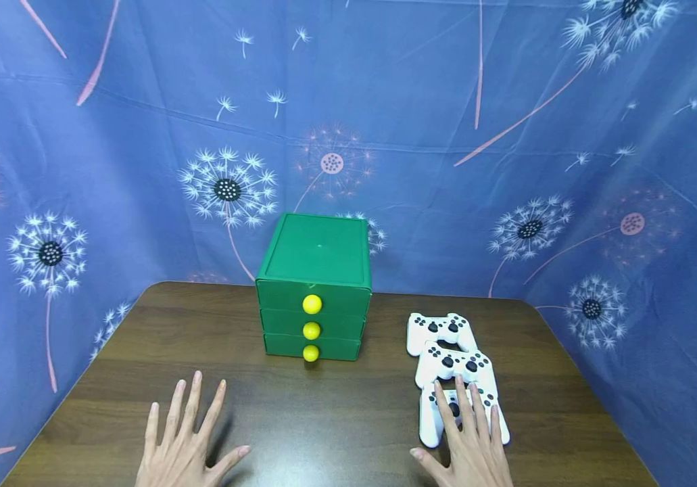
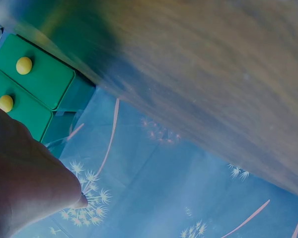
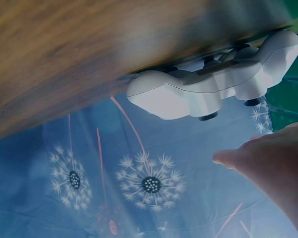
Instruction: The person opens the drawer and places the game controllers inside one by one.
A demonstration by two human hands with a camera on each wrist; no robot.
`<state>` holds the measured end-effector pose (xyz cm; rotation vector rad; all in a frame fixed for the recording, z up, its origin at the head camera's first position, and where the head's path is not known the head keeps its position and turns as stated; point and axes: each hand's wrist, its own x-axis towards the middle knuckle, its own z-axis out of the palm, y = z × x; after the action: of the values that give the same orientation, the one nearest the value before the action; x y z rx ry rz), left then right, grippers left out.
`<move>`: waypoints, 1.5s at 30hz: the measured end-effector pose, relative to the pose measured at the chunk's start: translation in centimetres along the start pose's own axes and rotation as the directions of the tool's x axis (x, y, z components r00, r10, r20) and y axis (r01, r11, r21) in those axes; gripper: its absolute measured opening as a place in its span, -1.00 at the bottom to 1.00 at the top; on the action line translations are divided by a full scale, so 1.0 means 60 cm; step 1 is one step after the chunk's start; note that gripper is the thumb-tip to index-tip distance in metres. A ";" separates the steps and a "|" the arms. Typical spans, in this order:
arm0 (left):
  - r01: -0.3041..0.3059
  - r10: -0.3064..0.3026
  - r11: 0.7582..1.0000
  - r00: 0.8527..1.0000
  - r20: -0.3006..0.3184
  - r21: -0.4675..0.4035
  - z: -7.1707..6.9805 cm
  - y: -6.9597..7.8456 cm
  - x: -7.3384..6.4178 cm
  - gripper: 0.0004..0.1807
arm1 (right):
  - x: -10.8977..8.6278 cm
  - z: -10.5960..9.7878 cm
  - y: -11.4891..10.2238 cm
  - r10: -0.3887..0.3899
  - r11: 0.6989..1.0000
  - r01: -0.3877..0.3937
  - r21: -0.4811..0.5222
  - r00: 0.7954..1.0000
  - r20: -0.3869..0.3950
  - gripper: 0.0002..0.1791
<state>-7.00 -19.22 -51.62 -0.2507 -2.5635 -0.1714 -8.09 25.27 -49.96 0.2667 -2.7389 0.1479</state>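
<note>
1. The fingers [image 1: 190, 409] of the left hand [image 1: 180, 456] are spreading straight and loose, gripping nothing, above the bench [image 1: 336, 433].
2. The right hand [image 1: 473, 456] is also keeping its fingers straight, spread and free of any grip; they are crossing over the nearest controller [image 1: 455, 410] in the head view. Whether the fingertips are touching it, I cannot tell.
3. That controller is lying on the right side of the bench, showing white grips, a black stick and dark buttons; the fingers are covering part of its face.
4. The middle controller [image 1: 459, 365] and the far controller [image 1: 442, 331] are lying just beyond, white too, each showing two black sticks; neighbours are partly hiding one another.
5. A green drawer box [image 1: 316, 250] is standing farther left, carrying three yellow knobs [image 1: 311, 331].
6. Patterned blue cloth [image 1: 409, 169] is hanging behind.
7. The head view is cutting off both wrists; the left wrist view is blurring the bench and cropping the box, and the right one is showing controllers edge-on.
</note>
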 end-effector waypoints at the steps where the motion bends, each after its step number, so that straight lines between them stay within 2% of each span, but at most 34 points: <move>1: -0.003 0.003 1.000 1.000 -0.002 -0.001 0.000 0.000 0.000 0.14 | -0.001 0.001 0.000 -0.001 1.000 0.001 0.001 1.000 0.000 0.22; 7: -0.022 0.022 1.000 1.000 0.003 0.002 -0.003 0.001 0.002 0.13 | -0.005 0.001 0.000 0.002 1.000 -0.002 0.006 1.000 0.003 0.24; 15: -0.012 0.012 1.000 1.000 0.017 0.001 -0.004 0.002 0.001 0.15 | -0.002 -0.009 -0.008 0.037 0.999 -0.039 0.013 0.995 0.095 0.21; 20: -0.016 0.016 1.000 1.000 0.018 -0.027 -0.006 0.006 0.007 0.13 | 0.002 -0.012 -0.014 -0.008 1.000 0.007 0.015 0.999 0.049 0.11; 26: -0.034 0.035 0.993 0.999 0.008 -0.116 -0.012 0.016 0.026 0.02 | 0.012 -0.022 -0.037 -0.056 0.991 0.059 0.121 0.998 -0.025 -0.02; 32: -0.086 0.062 0.967 0.993 -0.105 -0.240 -0.018 0.028 0.057 -0.07 | 0.021 -0.031 -0.071 -0.126 0.947 0.140 0.289 0.990 -0.066 -0.15; 36: -0.136 0.064 0.932 0.974 -0.218 -0.335 -0.018 0.025 0.084 -0.15 | 0.037 -0.034 -0.091 -0.183 0.908 0.179 0.378 0.983 -0.024 -0.33; 39: -0.205 0.076 0.902 0.942 -0.327 -0.380 -0.011 0.018 0.108 -0.25 | 0.049 -0.036 -0.104 -0.223 0.877 0.179 0.445 0.974 0.047 -0.45; 42: -0.263 0.090 0.876 0.912 -0.400 -0.404 0.001 0.009 0.133 -0.32 | 0.059 -0.039 -0.114 -0.257 0.850 0.173 0.497 0.961 0.105 -0.48; 45: -0.303 0.099 0.850 0.896 -0.433 -0.432 0.012 0.001 0.157 -0.37 | 0.068 -0.039 -0.120 -0.269 0.825 0.162 0.541 0.955 0.124 -0.50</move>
<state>-15.19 -17.67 -47.13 -0.6143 -2.0303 -0.7225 -9.49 17.86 -45.76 0.7787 -2.7748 0.8593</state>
